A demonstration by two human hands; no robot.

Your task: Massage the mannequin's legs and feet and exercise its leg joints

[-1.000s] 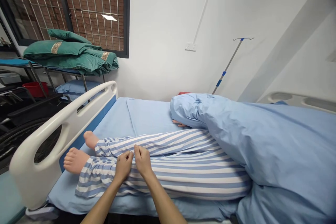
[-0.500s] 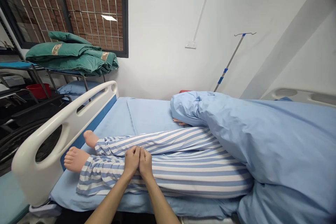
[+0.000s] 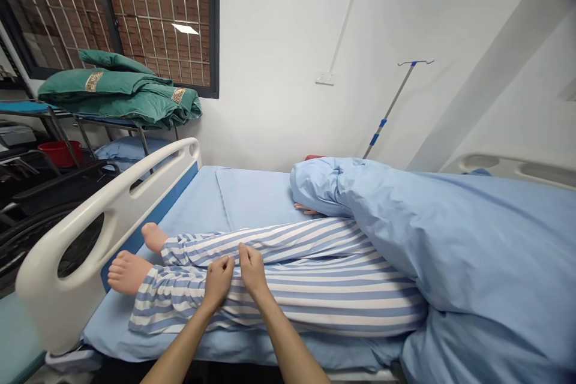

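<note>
My left hand is curled into a loose fist over the lower legs of a figure lying on the bed, which looks like a manikin. Just right of it, my right hand is also closed, with a small gap between the two. I see nothing in either hand. Beneath them are blue-and-white striped trousers; whether the fists touch the cloth I cannot tell. Two bare feet stick out at the left. A light blue quilt covers the upper body, and part of the figure's hand shows under its edge.
A white footboard closes off the bed's left end. Behind it stand a wheelchair, a red bucket and folded green quilts on a stand. An IV pole leans before the wall, on the far side of the bed.
My hands, which were together over the legs, have moved apart. The left went slightly left and down, the right slightly right and up. The view has shifted a little.
</note>
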